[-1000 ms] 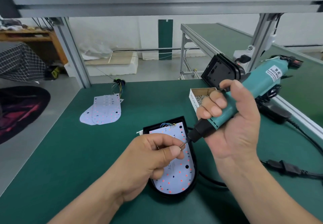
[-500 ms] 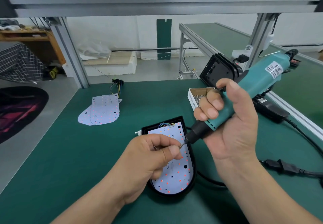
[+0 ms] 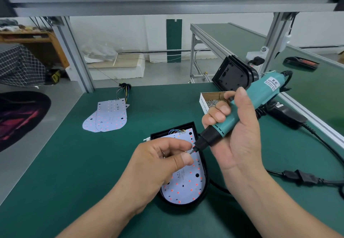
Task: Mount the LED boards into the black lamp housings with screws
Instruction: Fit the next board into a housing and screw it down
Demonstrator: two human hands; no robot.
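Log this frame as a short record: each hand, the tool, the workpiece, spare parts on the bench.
left hand: thumb and forefinger flank the bit tip; any screw too small to tell
right hand: grips teal electric screwdriver, bit angled down over the LED board
workpiece: LED board lying in black housing
spares: screw box, loose LED boards, second housing propped behind

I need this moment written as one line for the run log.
left hand: fingertips at bit tip, held item unclear | right hand: grips electric screwdriver | LED board: lying in black housing
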